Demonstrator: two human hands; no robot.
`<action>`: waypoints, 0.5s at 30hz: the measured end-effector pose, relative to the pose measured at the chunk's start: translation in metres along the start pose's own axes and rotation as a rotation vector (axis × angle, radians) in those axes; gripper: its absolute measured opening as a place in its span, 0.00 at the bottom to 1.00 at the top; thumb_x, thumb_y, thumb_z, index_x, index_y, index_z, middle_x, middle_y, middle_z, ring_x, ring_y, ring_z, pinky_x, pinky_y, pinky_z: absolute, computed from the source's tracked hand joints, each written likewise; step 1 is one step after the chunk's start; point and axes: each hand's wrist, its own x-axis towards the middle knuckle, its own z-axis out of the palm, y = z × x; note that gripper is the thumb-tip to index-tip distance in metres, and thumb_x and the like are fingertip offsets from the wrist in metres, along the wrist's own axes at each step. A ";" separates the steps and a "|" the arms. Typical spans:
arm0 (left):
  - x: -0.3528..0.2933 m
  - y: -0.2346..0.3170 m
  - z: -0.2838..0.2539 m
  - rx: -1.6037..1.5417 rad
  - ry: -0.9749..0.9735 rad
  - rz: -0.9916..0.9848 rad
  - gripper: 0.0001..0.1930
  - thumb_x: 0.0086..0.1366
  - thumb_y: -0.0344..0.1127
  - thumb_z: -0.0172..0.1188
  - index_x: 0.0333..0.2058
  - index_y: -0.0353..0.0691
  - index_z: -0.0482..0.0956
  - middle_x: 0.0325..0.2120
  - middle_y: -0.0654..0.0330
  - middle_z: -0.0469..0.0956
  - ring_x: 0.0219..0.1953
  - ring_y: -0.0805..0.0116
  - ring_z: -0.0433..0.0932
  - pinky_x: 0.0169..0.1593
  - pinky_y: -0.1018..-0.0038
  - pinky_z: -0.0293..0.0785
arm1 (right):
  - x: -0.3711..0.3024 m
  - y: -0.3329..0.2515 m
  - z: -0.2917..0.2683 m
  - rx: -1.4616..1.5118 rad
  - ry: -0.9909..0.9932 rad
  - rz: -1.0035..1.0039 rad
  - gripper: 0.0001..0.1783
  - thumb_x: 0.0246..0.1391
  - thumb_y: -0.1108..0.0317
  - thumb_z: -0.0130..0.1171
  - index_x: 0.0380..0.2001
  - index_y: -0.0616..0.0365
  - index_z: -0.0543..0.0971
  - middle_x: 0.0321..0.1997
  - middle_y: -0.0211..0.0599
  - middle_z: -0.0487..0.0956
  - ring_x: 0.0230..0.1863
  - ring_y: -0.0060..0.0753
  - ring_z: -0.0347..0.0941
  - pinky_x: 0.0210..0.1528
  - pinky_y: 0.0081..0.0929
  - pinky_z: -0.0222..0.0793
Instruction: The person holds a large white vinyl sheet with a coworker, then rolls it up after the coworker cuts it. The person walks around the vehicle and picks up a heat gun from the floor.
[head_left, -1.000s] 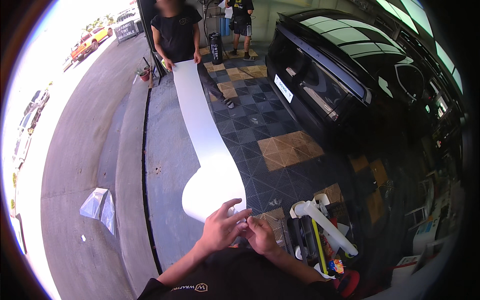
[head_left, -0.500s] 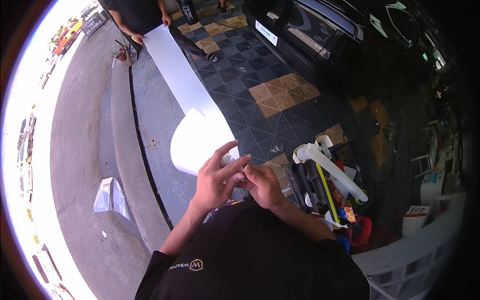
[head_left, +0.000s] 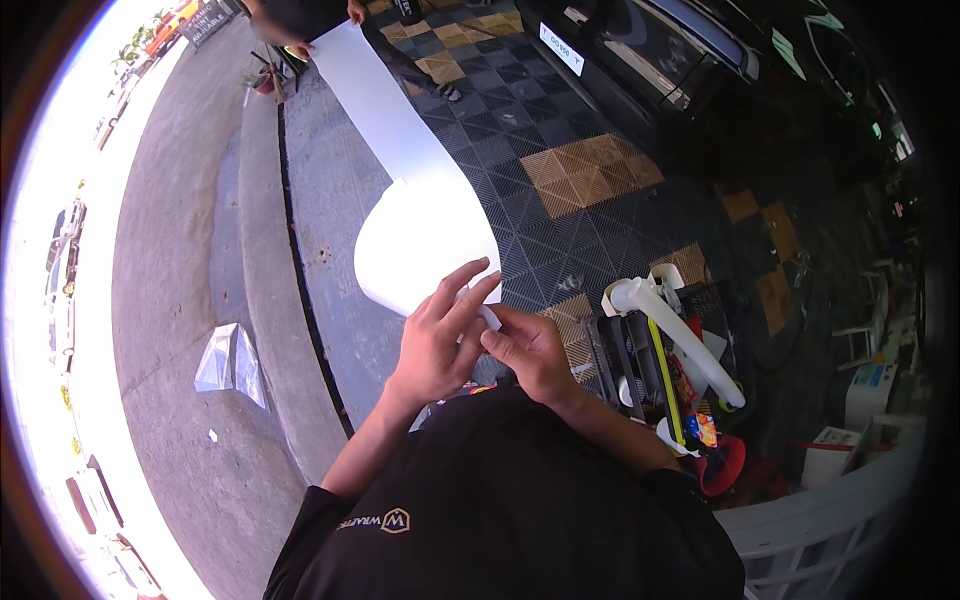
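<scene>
A long white sheet of film (head_left: 400, 130) runs from far left of centre towards me, its near part curling over in a broad loop. At its near corner my right hand (head_left: 530, 352) is closed, thumb and fingers pinching a small white edge. My left hand (head_left: 437, 345) is right beside it, thumb and lower fingers drawn in at the same edge, index and middle fingers reaching out along the film. Exactly where the left fingertips grip is partly hidden. At the far end, a co-worker's hands (head_left: 355, 12) hold the sheet's other end.
To my right stands a dark tool tray (head_left: 625, 350) with a white tube (head_left: 690, 345), a yellow-edged strip and a red cup (head_left: 722, 466). A black car (head_left: 620, 60) is parked beyond, on grey and tan floor tiles. Clear crumpled plastic (head_left: 232, 365) lies left on concrete.
My view has shifted slightly, so the scene sits further right and higher. My right fingers have changed their hold, and a white edge now shows between my hands.
</scene>
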 end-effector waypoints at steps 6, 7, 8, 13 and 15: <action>-0.008 -0.004 0.022 0.023 0.306 0.018 0.23 0.51 0.23 0.63 0.49 0.38 0.77 0.55 0.44 0.69 0.33 0.58 0.77 0.39 0.66 0.76 | 0.002 0.007 0.012 0.276 0.249 0.097 0.18 0.70 0.66 0.47 0.50 0.70 0.78 0.38 0.31 0.80 0.36 0.13 0.72 0.39 0.15 0.70; -0.008 -0.004 0.026 0.065 0.398 0.060 0.21 0.50 0.22 0.63 0.46 0.37 0.77 0.52 0.46 0.70 0.33 0.61 0.76 0.37 0.67 0.75 | 0.002 0.009 0.011 0.241 0.243 0.086 0.17 0.71 0.65 0.47 0.48 0.69 0.79 0.36 0.30 0.79 0.35 0.13 0.71 0.38 0.14 0.70; -0.007 -0.004 0.029 0.106 0.489 0.121 0.18 0.50 0.21 0.62 0.43 0.35 0.77 0.48 0.47 0.71 0.32 0.63 0.76 0.35 0.69 0.75 | 0.002 0.012 0.011 0.223 0.244 0.085 0.17 0.71 0.65 0.47 0.47 0.69 0.79 0.35 0.29 0.78 0.34 0.12 0.71 0.38 0.14 0.70; -0.008 -0.009 0.026 -0.012 0.368 -0.072 0.04 0.54 0.21 0.62 0.25 0.32 0.74 0.29 0.59 0.70 0.29 0.67 0.71 0.33 0.74 0.70 | 0.014 0.029 0.009 0.316 0.241 0.102 0.15 0.70 0.65 0.48 0.39 0.65 0.79 0.36 0.29 0.78 0.35 0.14 0.72 0.38 0.16 0.71; -0.022 -0.022 0.019 -0.083 0.393 -0.193 0.04 0.55 0.21 0.61 0.26 0.32 0.74 0.30 0.59 0.70 0.29 0.69 0.70 0.32 0.75 0.69 | 0.027 0.032 0.005 0.388 0.379 0.145 0.14 0.69 0.65 0.49 0.39 0.65 0.79 0.36 0.30 0.79 0.35 0.16 0.74 0.39 0.17 0.72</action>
